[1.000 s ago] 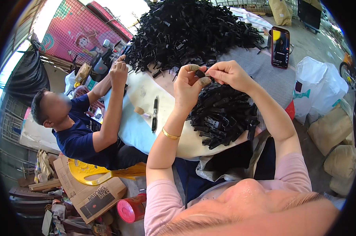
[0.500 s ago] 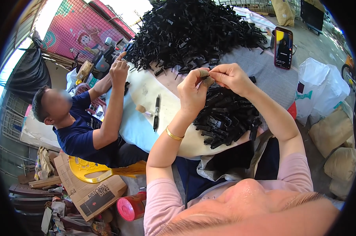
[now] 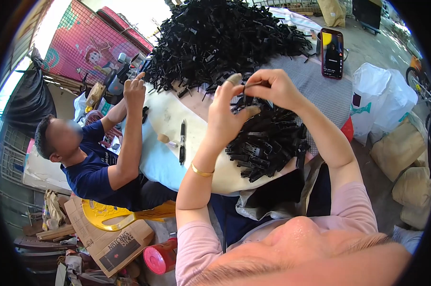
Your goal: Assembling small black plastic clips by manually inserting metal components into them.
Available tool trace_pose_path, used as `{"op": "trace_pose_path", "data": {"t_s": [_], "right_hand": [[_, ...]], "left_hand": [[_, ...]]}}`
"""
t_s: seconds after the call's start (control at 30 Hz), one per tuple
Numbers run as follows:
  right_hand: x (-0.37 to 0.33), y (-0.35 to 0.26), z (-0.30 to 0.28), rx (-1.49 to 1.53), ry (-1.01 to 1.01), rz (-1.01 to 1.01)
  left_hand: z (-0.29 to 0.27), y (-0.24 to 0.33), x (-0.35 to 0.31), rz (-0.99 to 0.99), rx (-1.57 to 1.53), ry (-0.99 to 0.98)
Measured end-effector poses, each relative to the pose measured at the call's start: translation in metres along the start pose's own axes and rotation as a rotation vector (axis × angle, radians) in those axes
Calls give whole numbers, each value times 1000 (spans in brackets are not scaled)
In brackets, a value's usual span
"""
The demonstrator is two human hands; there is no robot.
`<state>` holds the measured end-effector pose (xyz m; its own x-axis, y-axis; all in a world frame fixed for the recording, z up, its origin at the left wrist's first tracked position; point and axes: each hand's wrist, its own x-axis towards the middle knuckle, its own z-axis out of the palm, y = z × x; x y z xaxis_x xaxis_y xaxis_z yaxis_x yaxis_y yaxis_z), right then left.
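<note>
My left hand is raised over the table, thumb and index finger spread apart, both tips in tan wraps. Close to it, my right hand pinches a small, thin black piece whose exact kind is too small to tell. Under both hands lies a smaller heap of black plastic clip-like parts, near the table's front edge. Beyond it rises a large mound of similar black parts. Whether my left fingers touch the pinched piece cannot be made out.
A pen and a small tan-topped bottle lie left of my left arm. At the right, a phone stands upright near white plastic bags. Another person sits at the left, arms raised over the table.
My left thumb and index finger have parted from their pinch. My right hand has drawn slightly left and turned, a black piece now showing at its fingertips. The view has shifted a little.
</note>
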<state>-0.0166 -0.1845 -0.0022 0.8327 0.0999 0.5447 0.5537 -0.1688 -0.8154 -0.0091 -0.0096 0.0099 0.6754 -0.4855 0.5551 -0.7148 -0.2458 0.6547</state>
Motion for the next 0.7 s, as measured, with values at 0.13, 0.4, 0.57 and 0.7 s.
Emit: {"op": "trace_pose_path", "data": {"t_s": [0.13,0.4,0.57,0.7], "right_hand": [[3,-5,-18,225,-32,120],[-1,-7,-13,316,-274,99],[2,-7,-2,279,-91,83],[1,-2,-4,183,-46,47]], "left_hand": [[-24,-18,8,-190,-847,-323],[-3,-21,2,-429,-1160,-413],[-6,-10,1,-431,-935,-123],[2,-10,3,-348,-692,49]]}}
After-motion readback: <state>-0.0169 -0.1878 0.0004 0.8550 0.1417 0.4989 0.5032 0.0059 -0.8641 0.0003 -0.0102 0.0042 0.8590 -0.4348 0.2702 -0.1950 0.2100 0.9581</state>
